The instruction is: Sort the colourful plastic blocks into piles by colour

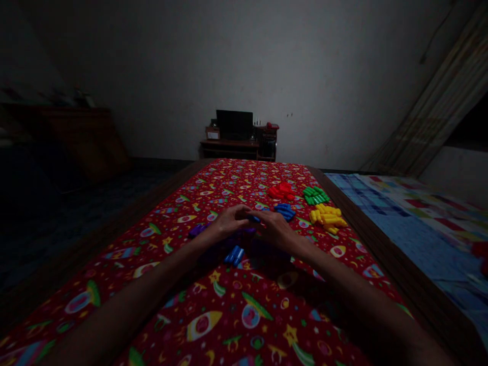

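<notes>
Over the middle of the red cloth, my left hand [231,219] and my right hand [275,227] meet at the fingertips. A small blue plastic piece [253,219] shows between them, with the fingers of both hands closed around it; its exact shape is hidden. Purple pieces [199,230] lie beside and partly behind my left hand. Nearer to me, below the hands, a few short blue cylinder-like pieces [234,255] lie side by side. Just past my right hand is a pile of blue pieces [285,211].
Red pieces [281,191], green pieces [315,195] and yellow pieces [328,218] lie in separate piles at the right of the printed cloth [206,325]. Beyond the table's far end stands a desk with a dark monitor [234,125]. A patterned bed-like surface [389,213] is at the right. The room is dim.
</notes>
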`<action>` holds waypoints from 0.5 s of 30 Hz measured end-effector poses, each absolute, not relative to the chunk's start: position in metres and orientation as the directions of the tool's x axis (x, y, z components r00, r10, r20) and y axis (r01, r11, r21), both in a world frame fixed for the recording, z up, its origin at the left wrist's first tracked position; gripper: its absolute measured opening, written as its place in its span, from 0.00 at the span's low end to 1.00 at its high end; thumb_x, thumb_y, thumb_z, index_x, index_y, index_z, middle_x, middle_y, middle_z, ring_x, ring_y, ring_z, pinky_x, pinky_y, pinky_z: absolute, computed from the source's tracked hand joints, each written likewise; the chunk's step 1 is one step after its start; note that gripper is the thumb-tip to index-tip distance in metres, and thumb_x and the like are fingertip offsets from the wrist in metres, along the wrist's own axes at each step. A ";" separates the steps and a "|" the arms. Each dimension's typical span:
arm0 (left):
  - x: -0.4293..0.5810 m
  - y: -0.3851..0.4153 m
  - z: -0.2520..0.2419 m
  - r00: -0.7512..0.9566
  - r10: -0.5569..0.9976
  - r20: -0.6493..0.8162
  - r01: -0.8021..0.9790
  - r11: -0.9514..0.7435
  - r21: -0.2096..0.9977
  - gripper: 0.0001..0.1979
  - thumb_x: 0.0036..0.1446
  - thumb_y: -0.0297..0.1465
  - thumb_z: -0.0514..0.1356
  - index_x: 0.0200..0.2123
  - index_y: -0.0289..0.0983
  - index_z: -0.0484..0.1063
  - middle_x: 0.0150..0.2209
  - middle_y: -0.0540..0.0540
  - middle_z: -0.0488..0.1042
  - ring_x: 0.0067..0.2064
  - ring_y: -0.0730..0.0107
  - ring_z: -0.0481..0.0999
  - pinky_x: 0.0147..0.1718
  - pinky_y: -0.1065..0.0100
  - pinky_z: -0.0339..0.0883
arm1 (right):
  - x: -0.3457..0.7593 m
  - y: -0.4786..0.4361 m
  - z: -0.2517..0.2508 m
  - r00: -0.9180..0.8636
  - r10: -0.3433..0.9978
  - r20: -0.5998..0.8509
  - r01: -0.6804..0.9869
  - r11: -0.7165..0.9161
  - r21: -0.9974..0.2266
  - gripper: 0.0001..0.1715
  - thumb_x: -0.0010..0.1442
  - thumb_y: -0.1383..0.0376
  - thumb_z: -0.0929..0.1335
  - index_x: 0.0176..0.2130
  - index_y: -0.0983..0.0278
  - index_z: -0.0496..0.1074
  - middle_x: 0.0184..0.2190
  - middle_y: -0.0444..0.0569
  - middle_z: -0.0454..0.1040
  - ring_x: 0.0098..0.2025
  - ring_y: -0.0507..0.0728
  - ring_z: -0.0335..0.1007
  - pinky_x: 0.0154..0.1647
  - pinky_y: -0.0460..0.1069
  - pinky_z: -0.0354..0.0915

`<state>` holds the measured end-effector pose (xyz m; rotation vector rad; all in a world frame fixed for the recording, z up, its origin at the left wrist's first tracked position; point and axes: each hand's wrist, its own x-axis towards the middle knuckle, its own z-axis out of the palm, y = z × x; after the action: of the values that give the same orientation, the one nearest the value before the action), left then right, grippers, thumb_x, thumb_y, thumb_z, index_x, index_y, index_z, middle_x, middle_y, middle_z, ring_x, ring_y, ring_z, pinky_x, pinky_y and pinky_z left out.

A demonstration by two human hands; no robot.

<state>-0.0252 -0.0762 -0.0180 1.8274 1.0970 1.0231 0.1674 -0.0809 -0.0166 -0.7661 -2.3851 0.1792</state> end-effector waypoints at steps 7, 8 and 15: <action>-0.032 -0.077 -0.017 0.299 0.894 0.334 0.546 -0.447 0.708 0.13 0.54 0.37 0.57 0.38 0.35 0.75 0.39 0.43 0.79 0.41 0.61 0.78 0.42 0.63 0.72 | 0.203 -0.045 -0.016 -0.451 0.726 0.519 0.682 0.656 -0.324 0.13 0.62 0.67 0.66 0.45 0.64 0.76 0.36 0.52 0.80 0.35 0.56 0.75 0.34 0.46 0.63; -0.033 -0.078 -0.017 0.307 0.889 0.340 0.585 -0.458 0.669 0.13 0.55 0.36 0.56 0.37 0.36 0.75 0.40 0.43 0.79 0.41 0.61 0.78 0.42 0.63 0.71 | 0.209 -0.039 -0.017 -0.427 0.735 0.527 0.708 0.634 -0.311 0.12 0.62 0.67 0.65 0.44 0.64 0.77 0.36 0.53 0.80 0.36 0.57 0.75 0.35 0.46 0.63; -0.034 -0.083 -0.032 0.564 0.778 0.277 0.622 -0.621 0.477 0.17 0.60 0.38 0.56 0.50 0.38 0.73 0.51 0.43 0.75 0.53 0.61 0.72 0.53 0.63 0.64 | 0.237 -0.020 -0.035 -0.408 0.721 0.560 0.800 0.578 -0.160 0.13 0.62 0.67 0.64 0.40 0.66 0.78 0.37 0.55 0.78 0.39 0.58 0.72 0.42 0.50 0.65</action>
<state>-0.0336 -0.0829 -0.0320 2.4754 1.1485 0.6729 0.2367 -0.0203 -0.0345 -1.2080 -2.2217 -0.1765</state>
